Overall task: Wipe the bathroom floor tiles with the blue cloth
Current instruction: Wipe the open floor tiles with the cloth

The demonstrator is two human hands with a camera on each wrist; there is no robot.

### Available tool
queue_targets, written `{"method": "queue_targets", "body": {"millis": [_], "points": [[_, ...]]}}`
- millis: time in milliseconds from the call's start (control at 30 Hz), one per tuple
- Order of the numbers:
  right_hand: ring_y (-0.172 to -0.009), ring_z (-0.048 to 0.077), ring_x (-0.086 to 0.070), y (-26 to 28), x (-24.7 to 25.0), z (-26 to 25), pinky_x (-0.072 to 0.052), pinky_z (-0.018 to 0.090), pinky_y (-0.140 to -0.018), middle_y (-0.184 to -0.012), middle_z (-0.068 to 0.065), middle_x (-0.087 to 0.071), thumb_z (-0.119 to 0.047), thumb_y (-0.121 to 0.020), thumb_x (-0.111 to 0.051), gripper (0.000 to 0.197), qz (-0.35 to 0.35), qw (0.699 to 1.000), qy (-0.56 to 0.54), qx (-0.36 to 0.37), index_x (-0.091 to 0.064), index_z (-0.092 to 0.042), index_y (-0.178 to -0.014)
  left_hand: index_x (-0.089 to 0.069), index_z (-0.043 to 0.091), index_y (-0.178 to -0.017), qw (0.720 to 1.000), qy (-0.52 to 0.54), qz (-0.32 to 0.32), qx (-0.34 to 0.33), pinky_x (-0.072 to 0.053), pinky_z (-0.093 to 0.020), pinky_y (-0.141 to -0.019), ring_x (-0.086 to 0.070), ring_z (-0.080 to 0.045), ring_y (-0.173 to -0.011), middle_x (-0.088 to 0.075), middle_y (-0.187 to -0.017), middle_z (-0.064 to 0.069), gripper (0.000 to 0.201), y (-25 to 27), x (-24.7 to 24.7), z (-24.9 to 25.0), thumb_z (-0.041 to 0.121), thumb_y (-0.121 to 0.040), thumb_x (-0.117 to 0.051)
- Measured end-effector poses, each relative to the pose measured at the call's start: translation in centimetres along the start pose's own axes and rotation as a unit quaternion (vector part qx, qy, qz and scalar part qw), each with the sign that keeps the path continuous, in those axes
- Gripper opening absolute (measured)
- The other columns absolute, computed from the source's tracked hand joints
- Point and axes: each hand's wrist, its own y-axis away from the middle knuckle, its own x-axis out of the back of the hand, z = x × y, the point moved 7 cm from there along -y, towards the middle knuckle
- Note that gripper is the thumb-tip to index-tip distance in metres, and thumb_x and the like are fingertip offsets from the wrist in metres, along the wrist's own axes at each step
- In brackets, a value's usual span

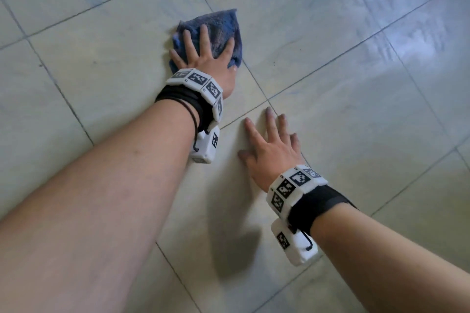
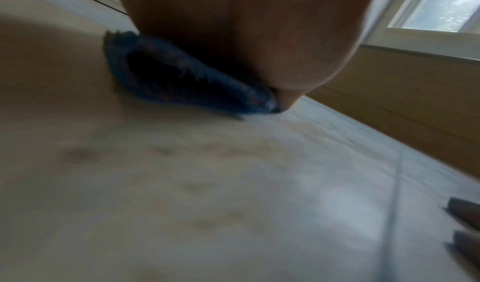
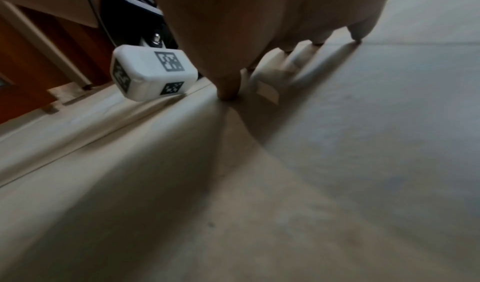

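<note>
So, mid-wipe by the look of it. Left hand (image 1: 203,58) spread flat with straight fingers, pressing the blue cloth (image 1: 218,25) onto the floor tiles (image 1: 318,20); cloth bunched under the palm, poking out past the fingertips. Right hand (image 1: 269,145) flat and splayed on bare tile just behind and to the thumb side of the pressing hand, holding nothing, probably just propping.

Next move, probably: keep the palm weight on and drag the cloth across the grout line (image 1: 256,85) beside the thumb, without letting the folds roll up.

Head view gives both hands and the tile grid. Left wrist view adds the cloth's dark folded edge (image 2: 182,76) squashed under the palm, plus a window (image 2: 441,4). Right wrist view adds fingertips (image 3: 228,95) touching tile and a wooden door (image 3: 31,64).
</note>
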Motion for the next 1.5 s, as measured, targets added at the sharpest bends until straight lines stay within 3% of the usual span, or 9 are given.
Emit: {"method": "queue_targets", "body": {"millis": [133, 433, 700, 900, 1033, 1200, 1267, 1367, 1500], "points": [[-0.147, 0.030, 0.024, 0.7, 0.3, 3.1, 0.001, 0.051, -0.121, -0.159, -0.001, 0.028, -0.056, -0.097, -0.038, 0.070, -0.003, 0.999, -0.004, -0.042, 0.004, -0.045, -0.152, -0.006, 0.046, -0.155, 0.999, -0.011, -0.016, -0.043, 0.009, -0.064, -0.116, 0.020, -0.039, -0.149, 0.018, -0.165, -0.006, 0.058, -0.2, -0.5, 3.6, 0.051, -0.103, -0.029], [-0.145, 0.036, 0.026, 0.2, 0.0, 2.7, 0.003, 0.056, -0.119, -0.158, 0.003, 0.031, -0.052, -0.099, -0.038, 0.069, -0.010, 0.999, -0.010, -0.037, 0.004, -0.043, -0.153, -0.007, 0.044, -0.156, 0.999, -0.012, -0.011, -0.049, 0.010, -0.059, -0.117, 0.019, -0.033, -0.150, 0.016, -0.166, -0.001, 0.063, -0.4, -0.5, 2.8, 0.060, -0.100, -0.031], [-0.144, 0.037, 0.028, 0.2, 0.2, 2.5, 0.004, 0.055, -0.118, -0.157, 0.004, 0.033, -0.050, -0.100, -0.038, 0.070, -0.016, 1.000, -0.021, -0.012, 0.005, -0.041, -0.153, -0.002, 0.042, -0.157, 0.997, 0.004, 0.001, 0.080, 0.005, -0.057, -0.119, 0.018, -0.031, -0.150, 0.017, -0.165, 0.000, 0.065, 0.1, 0.1, -2.8, 0.061, -0.100, -0.028], [-0.147, 0.030, 0.023, 0.0, 1.6, 5.0, 0.002, 0.054, -0.119, -0.160, -0.002, 0.025, -0.044, -0.098, -0.046, 0.072, -0.006, 0.999, -0.015, 0.034, 0.000, -0.040, -0.154, 0.000, 0.043, -0.157, 0.991, -0.008, -0.015, 0.136, 0.003, -0.063, -0.118, 0.018, -0.041, -0.149, 0.019, -0.165, -0.005, 0.064, 0.5, -0.5, -1.2, 0.060, -0.101, -0.027], [-0.148, 0.029, 0.021, -0.2, 3.0, 10.4, 0.000, 0.054, -0.120, -0.161, -0.003, 0.024, -0.051, -0.097, -0.043, 0.072, 0.015, 1.000, -0.021, -0.016, -0.001, -0.040, -0.154, -0.003, 0.046, -0.155, 0.995, -0.017, -0.010, 0.093, 0.003, -0.063, -0.118, 0.017, -0.042, -0.149, 0.018, -0.165, -0.003, 0.062, 1.8, -2.2, 3.8, 0.058, -0.101, -0.028], [-0.149, 0.029, 0.017, -0.5, 3.8, 14.6, -0.003, 0.054, -0.119, -0.161, -0.001, 0.022, -0.060, -0.096, -0.037, 0.072, 0.048, 0.996, -0.019, -0.068, 0.000, -0.039, -0.154, -0.004, 0.046, -0.155, 0.997, -0.034, -0.038, -0.057, 0.005, -0.065, -0.115, 0.019, -0.040, -0.148, 0.021, -0.165, -0.002, 0.059, 4.8, -5.1, 14.6, 0.054, -0.102, -0.029], [-0.148, 0.031, 0.018, -0.8, 3.6, 14.5, -0.003, 0.055, -0.119, -0.161, 0.000, 0.024, -0.059, -0.097, -0.035, 0.071, 0.042, 0.996, -0.019, -0.072, 0.003, -0.039, -0.154, -0.003, 0.046, -0.156, 0.994, -0.039, -0.063, -0.086, 0.008, -0.064, -0.116, 0.022, -0.039, -0.148, 0.023, -0.164, -0.002, 0.059, 5.1, -5.7, 16.2, 0.055, -0.102, -0.028], [-0.148, 0.031, 0.021, -0.9, 3.3, 14.3, -0.002, 0.053, -0.119, -0.160, -0.001, 0.027, -0.055, -0.098, -0.036, 0.070, 0.028, 0.996, -0.032, -0.083, 0.004, -0.038, -0.154, -0.006, 0.048, -0.155, 0.995, -0.037, -0.053, -0.079, 0.006, -0.061, -0.117, 0.019, -0.033, -0.150, 0.019, -0.165, 0.003, 0.060, 4.6, -5.1, 14.3, 0.058, -0.101, -0.029], [-0.147, 0.031, 0.022, -0.5, 3.1, 14.1, 0.000, 0.053, -0.119, -0.159, -0.001, 0.029, -0.051, -0.100, -0.036, 0.069, 0.016, 0.996, -0.043, -0.082, 0.004, -0.038, -0.154, -0.006, 0.048, -0.155, 1.000, -0.024, -0.012, 0.016, 0.005, -0.057, -0.118, 0.014, -0.032, -0.151, 0.013, -0.166, 0.003, 0.061, 3.2, -3.3, 6.9, 0.061, -0.100, -0.030]]}}
